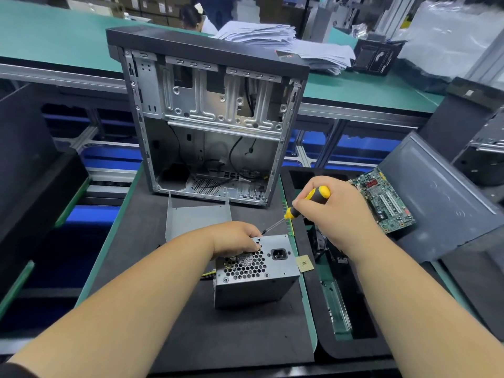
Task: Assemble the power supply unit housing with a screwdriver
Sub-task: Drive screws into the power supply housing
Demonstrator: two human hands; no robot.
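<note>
— Sitting low and centre in the frame, the power supply unit (255, 271) rested on a black foam mat (191, 336) on the desk (308, 296), its right side near the mat's right edge. How were the hands placed?

— The left hand (236, 238) curled over the unit's upper left corner, gripping it. The right hand (335, 205) was clenched around the screwdriver (300, 207), right of centre, with the shaft slanting down and left so the tip met the unit's top edge just beside the left fingers.

— And the room around it?

— Bare mat lay open below and to the left of the unit. Behind it, touching or nearly so, stood a bent grey sheet-metal cover (196, 216); further up, the open computer case (210, 115) stood upright at the mat's far edge. To the right a dark tray (327, 345) ran alongside the mat, and a green circuit board (384, 203) lay tilted at centre right.

— Surfaces?

— The unit was a matte grey metal box, with a honeycomb grille and a black power socket on its upward face. The screwdriver's handle was yellow and black, its shaft thin and dark. The case interior was stamped, bright metal with slots and ribs. A small gold-toned square chip (305, 263) sat by the unit's right corner.
</note>
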